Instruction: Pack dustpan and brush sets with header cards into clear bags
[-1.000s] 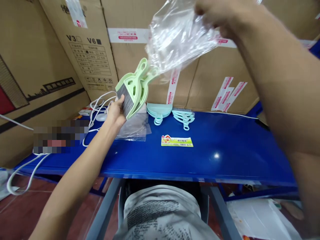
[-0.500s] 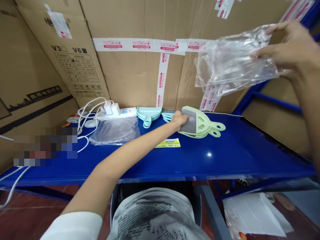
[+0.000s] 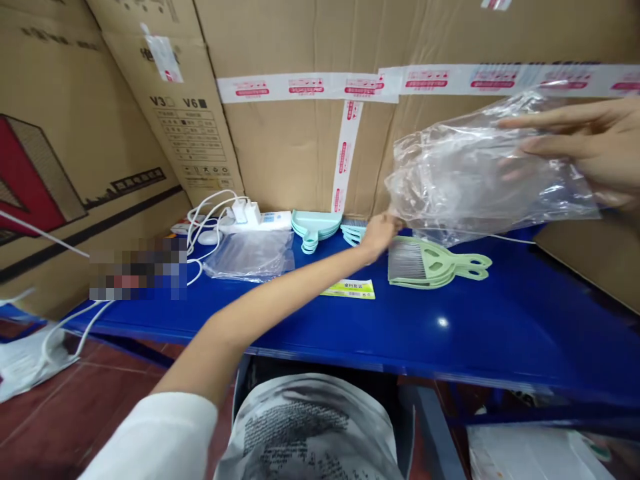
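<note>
Clear plastic bag is held above the blue counter at 2 o'clock, right hand fingers clamped on its end. Left hand, arm extended, fingers pinching the bag's lower corner. Green dustpan set lies directly beneath.

A short white sleeve covers the left upper arm; both forearms are bare. Below, a grey garment carries dense dark printed lettering.

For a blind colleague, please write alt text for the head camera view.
The right hand holds a clear plastic bag above a blue table; the left hand grips the bag's corner beside a green brush and dustpan set.
</note>
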`<state>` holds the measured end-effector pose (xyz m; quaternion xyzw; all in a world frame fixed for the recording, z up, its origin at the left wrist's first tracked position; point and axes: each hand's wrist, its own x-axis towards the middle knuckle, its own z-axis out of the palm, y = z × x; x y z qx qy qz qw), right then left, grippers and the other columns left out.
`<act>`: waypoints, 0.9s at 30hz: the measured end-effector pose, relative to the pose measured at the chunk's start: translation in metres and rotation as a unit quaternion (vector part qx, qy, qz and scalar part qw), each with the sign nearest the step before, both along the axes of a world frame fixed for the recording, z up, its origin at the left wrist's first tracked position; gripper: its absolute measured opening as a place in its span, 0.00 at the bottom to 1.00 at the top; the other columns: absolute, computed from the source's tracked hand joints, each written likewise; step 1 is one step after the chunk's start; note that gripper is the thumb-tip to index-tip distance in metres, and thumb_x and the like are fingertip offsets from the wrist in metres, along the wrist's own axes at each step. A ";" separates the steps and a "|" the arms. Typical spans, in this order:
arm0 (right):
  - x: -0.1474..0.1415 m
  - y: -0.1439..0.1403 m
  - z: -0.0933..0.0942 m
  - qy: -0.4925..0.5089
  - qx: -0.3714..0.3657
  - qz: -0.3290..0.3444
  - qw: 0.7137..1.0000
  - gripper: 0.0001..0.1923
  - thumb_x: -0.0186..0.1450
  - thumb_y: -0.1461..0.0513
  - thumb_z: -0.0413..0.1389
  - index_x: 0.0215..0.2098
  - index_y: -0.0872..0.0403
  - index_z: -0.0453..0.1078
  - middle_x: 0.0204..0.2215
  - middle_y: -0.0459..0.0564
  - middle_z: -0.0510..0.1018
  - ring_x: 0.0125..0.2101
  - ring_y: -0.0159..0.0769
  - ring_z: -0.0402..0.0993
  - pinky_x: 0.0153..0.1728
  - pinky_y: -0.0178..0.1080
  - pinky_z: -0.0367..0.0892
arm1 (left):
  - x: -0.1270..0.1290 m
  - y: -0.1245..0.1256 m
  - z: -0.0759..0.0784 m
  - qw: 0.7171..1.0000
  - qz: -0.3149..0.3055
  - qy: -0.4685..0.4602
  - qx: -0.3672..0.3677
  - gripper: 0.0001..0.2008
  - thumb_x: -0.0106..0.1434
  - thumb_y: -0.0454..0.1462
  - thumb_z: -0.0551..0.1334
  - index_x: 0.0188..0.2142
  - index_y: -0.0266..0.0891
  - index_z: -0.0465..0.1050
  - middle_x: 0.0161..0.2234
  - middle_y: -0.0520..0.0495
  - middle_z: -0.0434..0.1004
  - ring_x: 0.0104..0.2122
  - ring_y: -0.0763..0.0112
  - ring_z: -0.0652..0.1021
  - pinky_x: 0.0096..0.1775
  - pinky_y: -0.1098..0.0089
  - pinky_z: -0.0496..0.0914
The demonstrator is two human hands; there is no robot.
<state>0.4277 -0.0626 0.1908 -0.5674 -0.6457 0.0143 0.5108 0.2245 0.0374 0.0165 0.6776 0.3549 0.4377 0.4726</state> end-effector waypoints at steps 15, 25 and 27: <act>-0.313 0.090 -0.170 0.033 -0.336 0.380 0.861 0.48 0.56 0.72 0.66 0.74 0.55 0.62 0.43 0.54 0.85 0.36 0.43 0.83 0.43 0.46 0.81 | -0.391 -0.036 -0.009 0.958 0.271 0.007 -0.093 0.53 0.48 0.31 0.80 0.69 0.40 0.59 0.54 0.34 0.79 0.44 0.58 0.84 0.51 0.55 0.79; -0.290 0.061 -0.175 -0.281 -0.148 0.329 0.889 0.35 0.70 0.52 0.62 0.72 0.53 0.66 0.64 0.64 0.71 0.70 0.55 0.61 0.67 0.55 0.63 | -0.398 -0.102 -0.046 0.854 0.154 0.439 0.231 0.44 0.65 0.62 0.64 0.73 0.45 0.61 0.74 0.38 0.58 0.73 0.42 0.60 0.70 0.39 0.58; -0.286 0.048 -0.177 -0.322 -0.171 0.343 0.866 0.40 0.68 0.48 0.64 0.74 0.51 0.64 0.67 0.64 0.68 0.72 0.60 0.56 0.67 0.58 0.62 | -0.393 -0.105 -0.051 0.856 0.103 0.454 0.226 0.39 0.69 0.59 0.62 0.72 0.46 0.63 0.75 0.40 0.58 0.73 0.45 0.60 0.71 0.42 0.58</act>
